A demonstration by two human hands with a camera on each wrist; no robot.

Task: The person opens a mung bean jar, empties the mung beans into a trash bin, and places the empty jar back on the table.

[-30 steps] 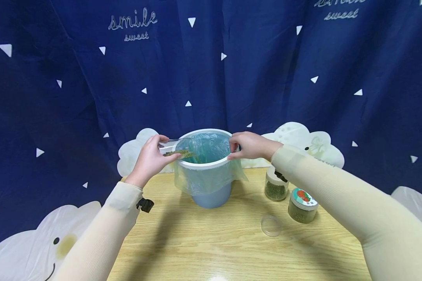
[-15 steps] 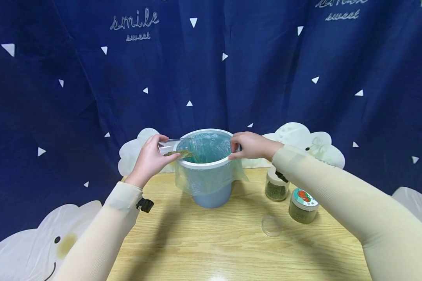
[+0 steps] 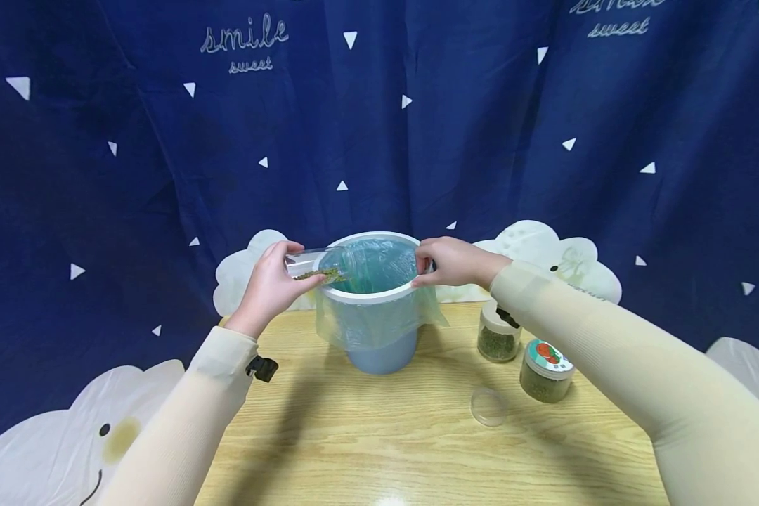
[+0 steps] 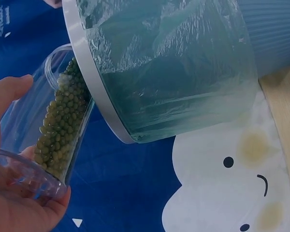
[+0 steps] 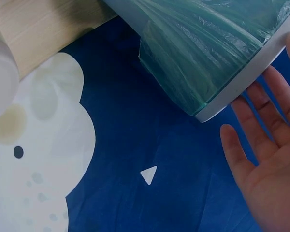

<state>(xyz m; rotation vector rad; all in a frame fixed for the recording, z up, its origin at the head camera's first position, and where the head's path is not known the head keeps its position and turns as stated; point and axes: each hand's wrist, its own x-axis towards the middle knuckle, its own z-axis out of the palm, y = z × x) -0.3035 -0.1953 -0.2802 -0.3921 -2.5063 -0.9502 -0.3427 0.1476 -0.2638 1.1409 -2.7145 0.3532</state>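
A clear plastic jar [image 3: 305, 262] lies almost on its side in my left hand [image 3: 270, 284], which grips it near its base. Its mouth points right, over the left rim of a light-blue bin [image 3: 382, 360]. Green mung beans [image 4: 63, 121] lie along the jar's lower wall and reach toward the mouth in the left wrist view. A thin green bag [image 3: 373, 327] lines the bin and folds down outside, under a white rim ring [image 3: 367, 299]. My right hand [image 3: 458, 261] holds the ring's right side, fingers bent over it and thumb in front.
Right of the bin, a white-lidded jar of dark green contents [image 3: 497, 341] and a jar with a tomato-printed lid [image 3: 546, 372] stand on the wooden table [image 3: 354, 443]. A clear round lid [image 3: 488, 407] lies before them. A blue curtain [image 3: 379, 126] hangs behind.
The layer of beans in the jar looks somewhat thinner than before. Both hands and the bin keep their places; the head view shifts very slightly.
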